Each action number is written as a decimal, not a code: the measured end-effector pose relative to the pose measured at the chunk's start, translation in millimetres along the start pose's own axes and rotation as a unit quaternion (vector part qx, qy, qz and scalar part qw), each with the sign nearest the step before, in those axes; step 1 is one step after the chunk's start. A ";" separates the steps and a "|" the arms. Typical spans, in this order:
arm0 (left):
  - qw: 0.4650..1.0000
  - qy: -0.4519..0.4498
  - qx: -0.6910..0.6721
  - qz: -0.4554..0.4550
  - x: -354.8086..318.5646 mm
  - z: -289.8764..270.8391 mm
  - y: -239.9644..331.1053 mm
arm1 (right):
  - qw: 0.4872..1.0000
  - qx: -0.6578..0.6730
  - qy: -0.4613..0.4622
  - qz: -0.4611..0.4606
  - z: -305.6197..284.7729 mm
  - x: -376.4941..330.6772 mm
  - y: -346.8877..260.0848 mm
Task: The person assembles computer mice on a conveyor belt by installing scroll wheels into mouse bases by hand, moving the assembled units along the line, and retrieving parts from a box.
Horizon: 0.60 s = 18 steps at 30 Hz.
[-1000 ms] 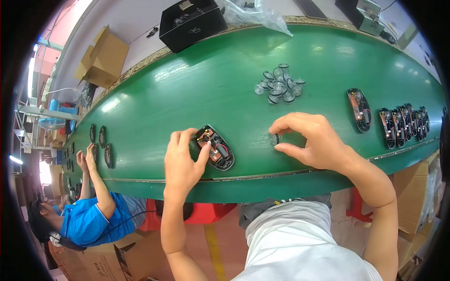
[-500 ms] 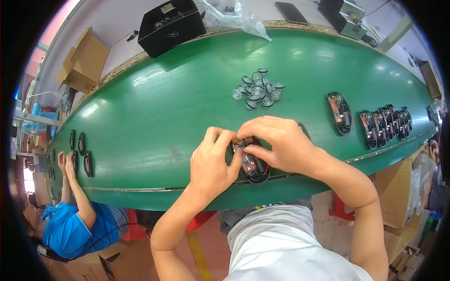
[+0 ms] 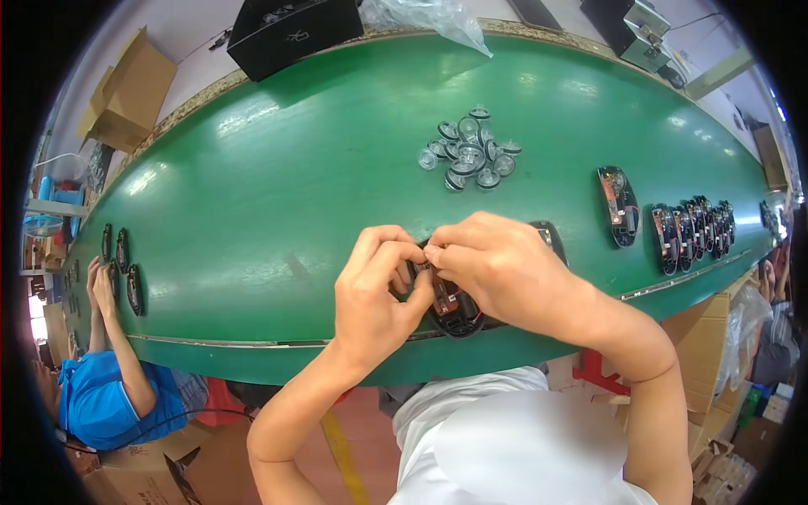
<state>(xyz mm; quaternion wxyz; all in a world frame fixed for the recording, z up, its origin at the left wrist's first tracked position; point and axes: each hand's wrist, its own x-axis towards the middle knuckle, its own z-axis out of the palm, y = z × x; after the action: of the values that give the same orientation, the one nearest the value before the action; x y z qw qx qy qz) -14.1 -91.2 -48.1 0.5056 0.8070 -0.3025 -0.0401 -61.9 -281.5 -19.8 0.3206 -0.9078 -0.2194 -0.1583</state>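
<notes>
An opened computer mouse [image 3: 457, 316], a black shell with a brown circuit board inside, lies at the near edge of the green work surface. My left hand [image 3: 370, 290] curls around its left side, thumb and fingers closed at its far end. From the right, my right hand [image 3: 509, 263] pinches at that same end, thumb and index finger together. Whatever small part sits between those fingertips is hidden. Behind my right hand, a second opened mouse [image 3: 550, 239] shows partly. Farther off lies a pile of clear scroll wheels [image 3: 471, 155] with black rims.
On the right are a single opened mouse [image 3: 619, 207] and a row of several more [image 3: 688, 231]. A co-worker's hands [image 3: 103, 293] work among black mouse parts [image 3: 134, 290] at far left. Along the back stand a black box [image 3: 295, 38], a plastic bag [image 3: 433, 21] and a cardboard box [image 3: 130, 93].
My right fingers have tightened into a pinch at the mouse's far end. The view has shifted slightly, and more of the second mouse shows behind my right hand.
</notes>
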 end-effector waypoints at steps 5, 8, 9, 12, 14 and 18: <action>0.994 -0.010 -0.080 -0.071 -1.3 -4.5 1.7 | 0.988 0.023 -0.151 0.035 -9.5 19.5 8.5; 0.993 -0.014 -0.096 -0.068 1.5 -3.8 0.4 | 0.988 0.074 -0.122 0.061 -9.2 14.2 15.0; 0.993 -0.013 -0.096 -0.063 2.1 -3.0 0.8 | 0.987 0.122 -0.083 0.060 -7.3 10.4 17.3; 0.995 -0.030 -0.069 -0.062 4.1 -6.3 5.8 | 0.995 0.095 -0.012 0.041 -15.4 9.4 23.3; 0.998 -0.016 -0.027 -0.046 3.5 -18.5 13.2 | 0.996 0.049 0.069 0.027 -33.4 14.2 30.9; 0.951 0.082 0.288 0.077 13.7 -93.3 -30.4 | 0.978 -0.022 0.038 0.203 -70.2 1.2 55.9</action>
<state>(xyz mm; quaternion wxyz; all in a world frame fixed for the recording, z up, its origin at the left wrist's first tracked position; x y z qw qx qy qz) 45.2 -15.2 -25.0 0.2767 0.8931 -0.3196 0.1536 -43.3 -365.9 4.3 0.3341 -0.9335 -0.0141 -0.1293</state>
